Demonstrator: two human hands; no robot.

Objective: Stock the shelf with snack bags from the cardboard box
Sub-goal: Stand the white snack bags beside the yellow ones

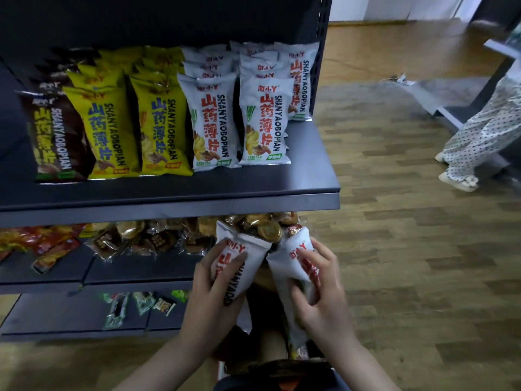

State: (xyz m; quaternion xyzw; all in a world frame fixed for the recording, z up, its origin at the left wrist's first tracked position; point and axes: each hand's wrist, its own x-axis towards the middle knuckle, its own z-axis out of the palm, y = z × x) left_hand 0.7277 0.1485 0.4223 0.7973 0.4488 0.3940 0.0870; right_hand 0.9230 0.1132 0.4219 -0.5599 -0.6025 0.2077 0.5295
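My left hand (214, 289) grips a white snack bag (239, 249) with red lettering, held upright below the dark shelf (197, 187). My right hand (321, 294) grips a second white snack bag (290, 263) beside it. On the shelf above stand rows of white bags (262, 119), yellow bags (158, 131) and a brown bag (53, 142). The cardboard box (270, 342) is mostly hidden under my hands.
A lower shelf (135, 272) holds loose wrapped snacks and red packets. The bottom shelf (70, 317) has a few small packets. Wooden floor spreads to the right, where a person in spotted trousers (479, 128) stands by another rack (451, 108).
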